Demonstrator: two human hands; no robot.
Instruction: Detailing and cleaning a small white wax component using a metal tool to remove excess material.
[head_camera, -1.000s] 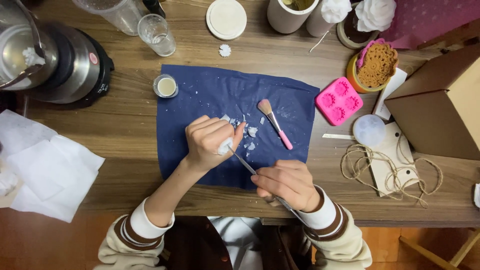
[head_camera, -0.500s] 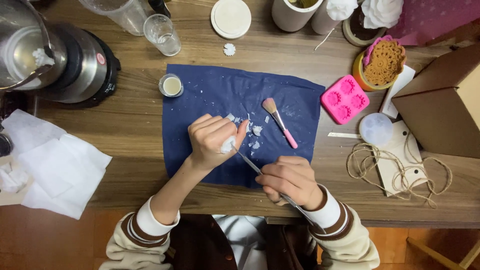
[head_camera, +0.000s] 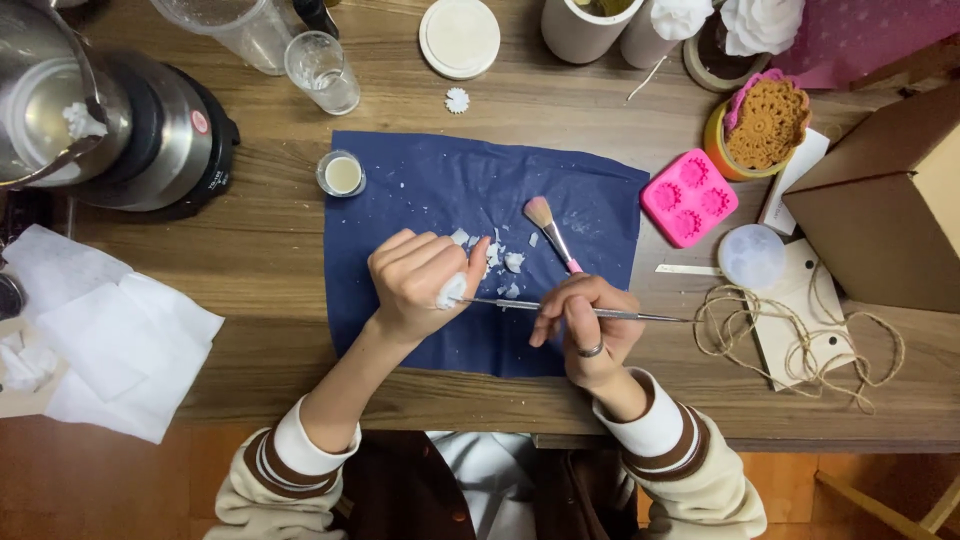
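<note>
Your left hand (head_camera: 418, 280) pinches a small white piece (head_camera: 450, 291) over the blue cloth (head_camera: 440, 190), fingers closed on it. Your right hand (head_camera: 588, 322) grips a thin metal tool (head_camera: 520, 304), tip touching the piece. A brush (head_camera: 551, 232) lies just beyond.

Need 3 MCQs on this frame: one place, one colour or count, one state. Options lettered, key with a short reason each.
1. Where does the brush lie?
A. on the blue cloth
B. on the white tissues
C. in the glass

2. What colour is the flower mould?
A. green
B. pink
C. black

3. What does the right hand hold?
A. nothing
B. twine
C. a thin metal tool

Key: 1 A, bristles and handle rest on the cloth. 2 B, bright pink silicone. 3 C, fingers pinch the tool, its tip at the white piece in the left hand.
</note>
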